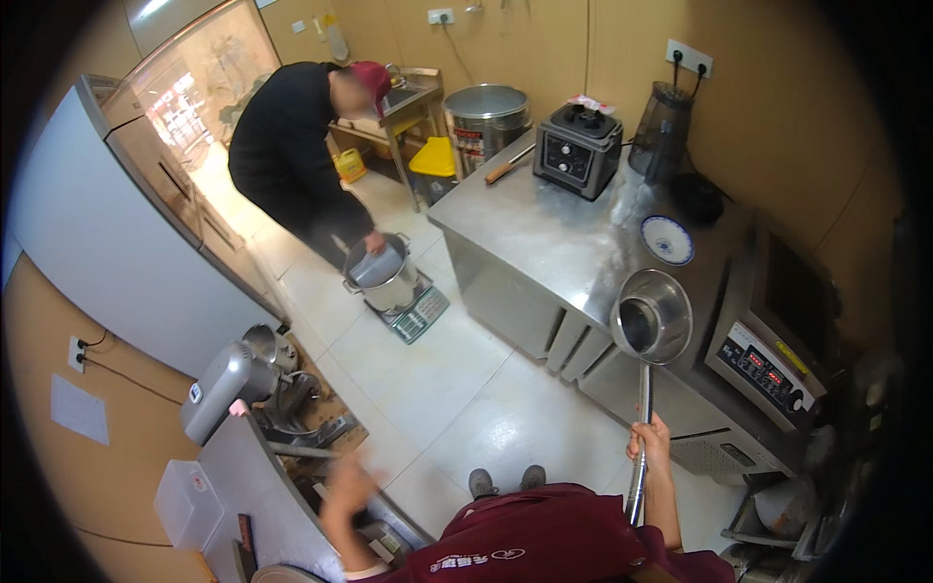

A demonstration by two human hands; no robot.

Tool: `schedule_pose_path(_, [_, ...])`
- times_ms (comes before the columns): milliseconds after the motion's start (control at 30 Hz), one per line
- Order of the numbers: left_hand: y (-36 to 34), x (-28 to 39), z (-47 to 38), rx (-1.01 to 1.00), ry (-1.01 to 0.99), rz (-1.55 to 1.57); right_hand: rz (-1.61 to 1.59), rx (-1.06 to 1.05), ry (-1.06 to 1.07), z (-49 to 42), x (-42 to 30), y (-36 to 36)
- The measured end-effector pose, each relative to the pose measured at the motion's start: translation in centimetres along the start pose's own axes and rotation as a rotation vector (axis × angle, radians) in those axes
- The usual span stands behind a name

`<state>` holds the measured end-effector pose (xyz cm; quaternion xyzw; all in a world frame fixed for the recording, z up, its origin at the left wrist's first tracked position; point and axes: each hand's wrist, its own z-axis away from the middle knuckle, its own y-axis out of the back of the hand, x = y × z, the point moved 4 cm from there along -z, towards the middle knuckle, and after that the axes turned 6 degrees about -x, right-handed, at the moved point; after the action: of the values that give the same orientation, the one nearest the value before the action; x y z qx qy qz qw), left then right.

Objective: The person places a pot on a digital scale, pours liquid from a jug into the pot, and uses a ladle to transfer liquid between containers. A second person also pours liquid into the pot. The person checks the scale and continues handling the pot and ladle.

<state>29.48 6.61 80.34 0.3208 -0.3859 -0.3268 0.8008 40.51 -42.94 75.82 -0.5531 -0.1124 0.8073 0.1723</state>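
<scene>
My right hand (649, 441) is closed around the long handle of a stainless steel ladle (652, 317). The ladle's bowl is up, near the edge of the steel counter (510, 226). My left hand (353, 481) is blurred, over the lower left beside the other steel worktop (244, 503); nothing can be made out in it, and its fingers are unclear. Ahead, a person (291, 153) in black with a red cap bends over a steel pot (390, 288), one hand in it on a grey, blurry vessel. The pot stands on a green digital scale (415, 317) on the floor.
On the counter are a blender base (578, 153), a white-and-blue plate (667, 240), a wooden-handled tool (503, 169) and an induction cooker (765, 364). A stand mixer (226, 386), a clear plastic box (191, 504) and a knife (246, 543) are at left. A large steel pot (487, 109) stands behind.
</scene>
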Motion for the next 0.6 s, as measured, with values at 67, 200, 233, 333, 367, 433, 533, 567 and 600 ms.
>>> schedule_pose_path(67, [9.0,-1.4,5.3,0.876,0.100,-0.083,0.022,-0.004,0.010,0.0,-0.4,-0.3])
schedule_pose_path(200, [16.6,-0.7,14.7,1.947,-0.195,0.223,0.069,-0.026,0.025,-0.2,-1.5,-1.3])
schedule_pose_path(233, [16.2,1.0,14.6,1.874,-0.279,0.034,0.094,-0.026,0.018,-0.3,-1.6,-1.5])
schedule_pose_path(333, [15.5,5.5,15.1,1.653,-0.597,-0.780,0.082,-0.025,0.036,-1.0,-2.0,-2.0])
schedule_pose_path(367, [16.8,5.8,15.2,1.686,-0.763,-1.038,0.096,-0.055,0.046,-1.3,-2.2,-2.2])
schedule_pose_path(433, [19.6,5.2,16.5,1.912,-0.718,-0.819,0.128,-0.042,0.008,-1.8,-2.0,-2.1])
schedule_pose_path(533, [22.0,3.3,15.6,1.876,-0.368,-0.213,0.138,-0.061,0.036,-2.2,-2.0,-2.2])
schedule_pose_path(567, [22.2,3.0,15.3,1.754,-0.289,-0.159,0.143,-0.064,0.030,-2.2,-1.9,-2.3])
schedule_pose_path(600, [20.8,4.3,14.6,1.658,-0.340,-0.521,0.152,-0.060,0.026,-2.3,-1.8,-2.4])
